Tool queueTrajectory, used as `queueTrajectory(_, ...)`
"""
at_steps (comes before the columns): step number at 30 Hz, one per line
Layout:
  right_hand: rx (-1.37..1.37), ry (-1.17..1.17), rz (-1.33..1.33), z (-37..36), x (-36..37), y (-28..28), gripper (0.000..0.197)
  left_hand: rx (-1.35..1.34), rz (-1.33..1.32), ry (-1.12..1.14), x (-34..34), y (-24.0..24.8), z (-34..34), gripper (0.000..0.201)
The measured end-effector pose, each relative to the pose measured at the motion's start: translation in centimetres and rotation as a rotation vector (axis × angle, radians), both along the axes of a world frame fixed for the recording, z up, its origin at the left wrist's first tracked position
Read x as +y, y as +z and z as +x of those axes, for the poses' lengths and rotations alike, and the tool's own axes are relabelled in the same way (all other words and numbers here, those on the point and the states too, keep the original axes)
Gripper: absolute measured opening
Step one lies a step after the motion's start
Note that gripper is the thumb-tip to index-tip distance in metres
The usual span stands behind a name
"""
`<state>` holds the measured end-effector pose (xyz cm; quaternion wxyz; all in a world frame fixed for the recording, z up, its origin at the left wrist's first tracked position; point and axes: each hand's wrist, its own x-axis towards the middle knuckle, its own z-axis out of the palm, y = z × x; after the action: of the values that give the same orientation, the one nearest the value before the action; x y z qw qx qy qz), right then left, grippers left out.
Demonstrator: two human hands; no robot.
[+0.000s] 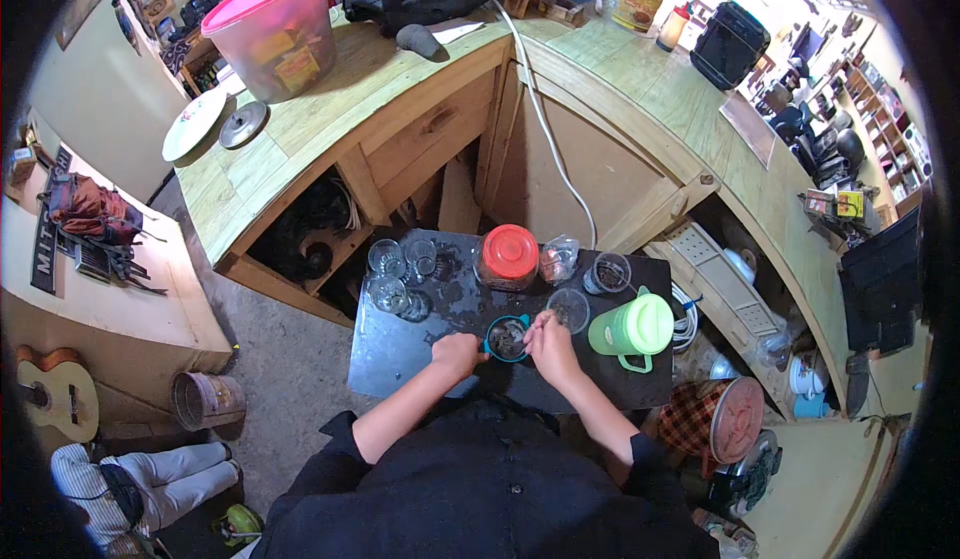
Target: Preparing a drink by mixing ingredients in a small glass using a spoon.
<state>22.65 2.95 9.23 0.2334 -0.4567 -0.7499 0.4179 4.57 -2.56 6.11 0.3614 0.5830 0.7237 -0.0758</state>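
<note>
My left hand [458,354] is closed in a fist at the side of a small round teal-rimmed cup [490,345], apparently on its handle. Something greyish lies inside the cup. Over its right edge, my right hand [550,344] has its fingers pinched together; what they hold is hidden. Just beyond that hand sits a clear round container [570,309]. A jar with a red lid [510,251], a tied clear plastic bag [559,257] and a glass with dark contents [607,274] stand behind. To the right is a green lidded pitcher [632,329].
Several clear glasses [388,259] stand at the left of the low dark table [385,354], whose top looks wet. A wooden counter [400,89] wraps around behind, with a white cable [550,129] hanging down its front. A bucket [207,400] is on the floor at left.
</note>
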Motion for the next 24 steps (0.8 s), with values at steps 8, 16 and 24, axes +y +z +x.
queueTrajectory(8, 0.509, -0.484, -0.214, 0.4, -2.1, -5.2, 0.006, -0.002, -0.015, -0.042, 0.4, 0.5, 0.1, 0.038)
queueTrajectory(16, 0.294, -0.325, 0.031, -1.3, -3.0, -3.6, 0.007, -0.006, -0.012, -0.033, 0.4, 0.6, 0.0, 0.037)
queueTrajectory(24, 0.331, -0.308, 0.093, -0.5, -3.3, -4.1, 0.006, -0.045, -0.010, -0.015, 0.2, 0.5, -0.1, 0.039)
